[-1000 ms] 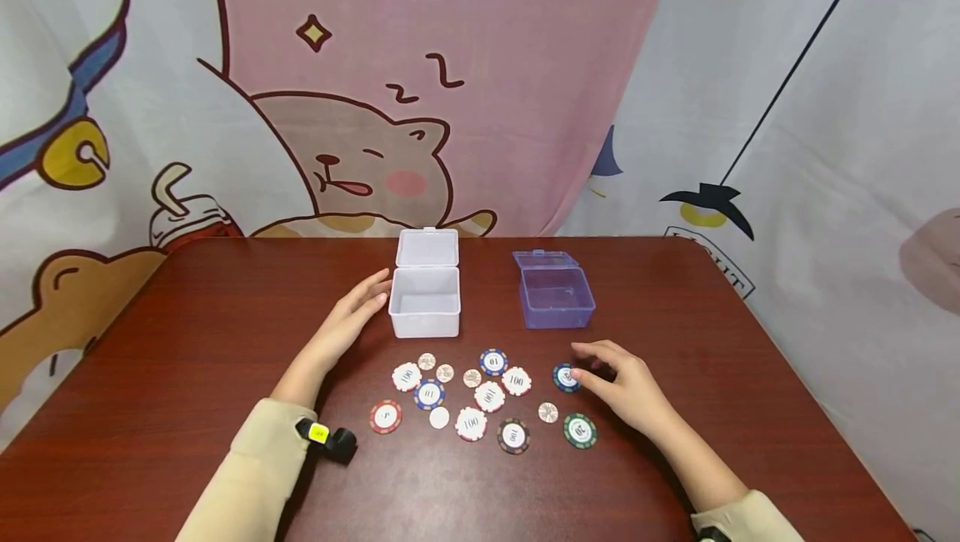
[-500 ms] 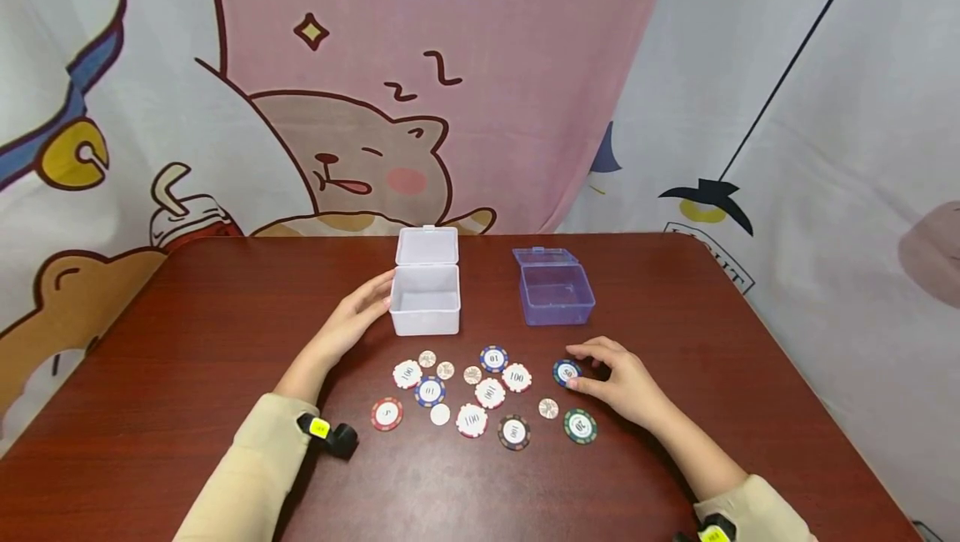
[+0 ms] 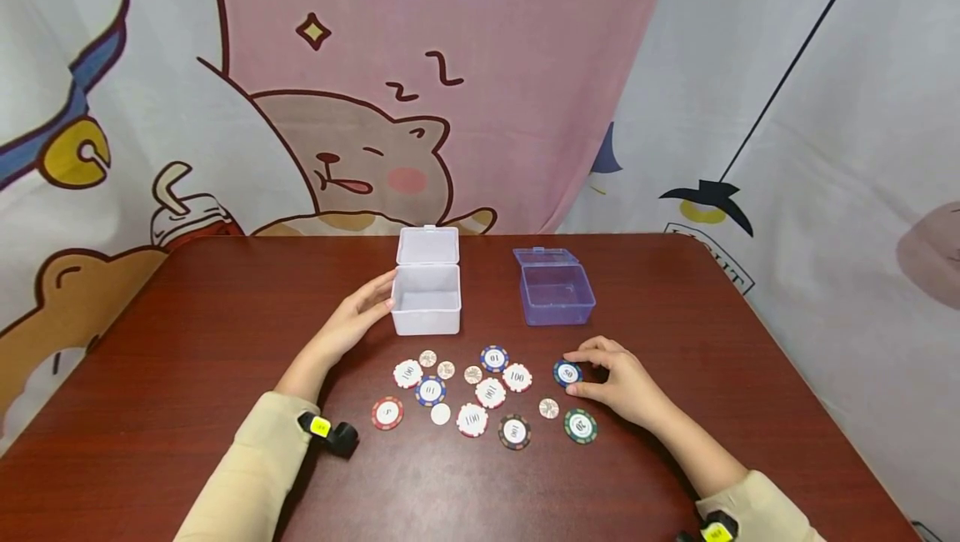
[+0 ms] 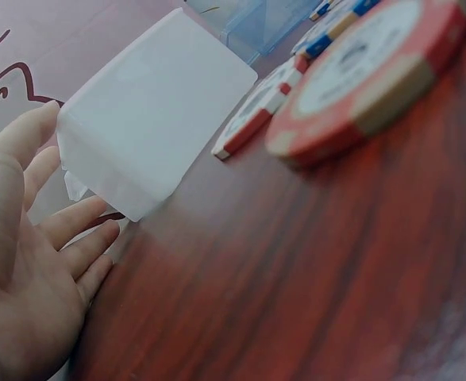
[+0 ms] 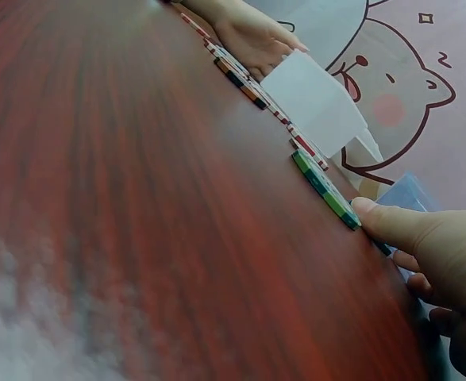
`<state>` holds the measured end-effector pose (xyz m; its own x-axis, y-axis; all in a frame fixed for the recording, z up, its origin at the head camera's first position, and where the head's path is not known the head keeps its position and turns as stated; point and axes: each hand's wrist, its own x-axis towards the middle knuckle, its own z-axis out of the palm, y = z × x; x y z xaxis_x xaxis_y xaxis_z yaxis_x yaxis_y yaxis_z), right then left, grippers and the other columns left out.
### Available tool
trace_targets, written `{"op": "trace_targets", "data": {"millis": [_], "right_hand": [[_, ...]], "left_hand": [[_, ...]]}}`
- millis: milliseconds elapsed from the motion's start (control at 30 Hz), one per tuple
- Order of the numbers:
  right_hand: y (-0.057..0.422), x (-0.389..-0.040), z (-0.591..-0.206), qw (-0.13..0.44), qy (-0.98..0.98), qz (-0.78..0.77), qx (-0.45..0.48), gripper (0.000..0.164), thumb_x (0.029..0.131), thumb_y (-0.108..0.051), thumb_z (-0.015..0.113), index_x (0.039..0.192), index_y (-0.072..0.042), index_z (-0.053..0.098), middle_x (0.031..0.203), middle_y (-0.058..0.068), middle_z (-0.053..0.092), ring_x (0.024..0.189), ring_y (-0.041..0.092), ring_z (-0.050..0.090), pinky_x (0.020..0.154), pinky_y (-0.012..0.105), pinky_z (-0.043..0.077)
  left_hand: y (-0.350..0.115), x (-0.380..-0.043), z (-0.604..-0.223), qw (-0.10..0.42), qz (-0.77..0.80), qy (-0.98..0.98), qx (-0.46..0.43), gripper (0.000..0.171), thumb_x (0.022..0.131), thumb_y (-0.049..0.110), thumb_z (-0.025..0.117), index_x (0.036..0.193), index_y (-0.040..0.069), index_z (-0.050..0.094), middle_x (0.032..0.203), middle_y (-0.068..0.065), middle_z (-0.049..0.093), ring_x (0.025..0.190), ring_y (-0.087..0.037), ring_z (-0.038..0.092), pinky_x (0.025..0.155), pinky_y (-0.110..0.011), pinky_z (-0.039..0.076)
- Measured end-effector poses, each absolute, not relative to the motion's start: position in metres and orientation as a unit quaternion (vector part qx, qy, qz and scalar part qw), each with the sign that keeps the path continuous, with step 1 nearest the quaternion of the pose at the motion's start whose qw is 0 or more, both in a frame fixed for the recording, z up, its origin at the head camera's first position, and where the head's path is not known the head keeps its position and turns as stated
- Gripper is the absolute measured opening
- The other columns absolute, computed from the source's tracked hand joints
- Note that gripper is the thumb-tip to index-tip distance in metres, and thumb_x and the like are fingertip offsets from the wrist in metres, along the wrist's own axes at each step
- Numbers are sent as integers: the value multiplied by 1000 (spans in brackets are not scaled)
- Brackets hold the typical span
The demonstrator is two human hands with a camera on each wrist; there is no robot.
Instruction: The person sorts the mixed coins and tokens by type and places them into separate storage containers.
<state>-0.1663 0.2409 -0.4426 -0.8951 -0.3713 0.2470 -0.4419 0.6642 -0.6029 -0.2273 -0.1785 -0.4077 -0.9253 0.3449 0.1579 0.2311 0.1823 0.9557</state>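
My left hand (image 3: 347, 325) rests at the left side of a white plastic box (image 3: 426, 311). Its fingers are extended, the fingertips touching the wall, and the box's lid stands up at the back. Over on the right, my right hand (image 3: 622, 379) has thumb and index finger at opposite edges of a blue poker chip (image 3: 567, 373) marked 50, pinching it while it lies flat on the table. In the right wrist view that chip is mostly hidden behind the thumb. A green poker chip (image 3: 581, 426) marked 20 lies just in front of that hand.
A translucent purple box (image 3: 557, 308) stands at the back right, lid up. Several chips lie mid-table, including a red one (image 3: 387, 414), a black one (image 3: 514, 432) and a white one (image 3: 472, 419). Small coins (image 3: 549, 409) lie among them. A printed cloth (image 3: 525, 92) hangs behind the table.
My right hand has shifted slightly left and away from me, its thumb and finger coming to the blue chip's edges. My left fingers have moved onto the white box's side.
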Motion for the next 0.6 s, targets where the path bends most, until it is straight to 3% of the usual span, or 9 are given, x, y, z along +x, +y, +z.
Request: {"op": "trace_targets", "data": {"millis": [267, 600], "right_hand": [[245, -172, -447, 62, -895, 361, 257, 39, 70, -31, 86, 104, -17, 72, 97, -11, 60, 82, 10, 50, 66, 25, 44], [246, -174, -445, 67, -885, 369, 275, 34, 72, -28, 85, 101, -19, 71, 90, -13, 60, 79, 11, 50, 67, 26, 43]], "left_hand": [[-178, -226, -407, 44, 609, 768, 192, 53, 98, 1, 50, 147, -4, 30, 143, -31, 36, 132, -42, 34, 105, -52, 28], [-180, -227, -407, 51, 610, 767, 193, 54, 97, 1, 50, 147, -3, 30, 144, -31, 35, 132, -45, 33, 105, -54, 27]]}}
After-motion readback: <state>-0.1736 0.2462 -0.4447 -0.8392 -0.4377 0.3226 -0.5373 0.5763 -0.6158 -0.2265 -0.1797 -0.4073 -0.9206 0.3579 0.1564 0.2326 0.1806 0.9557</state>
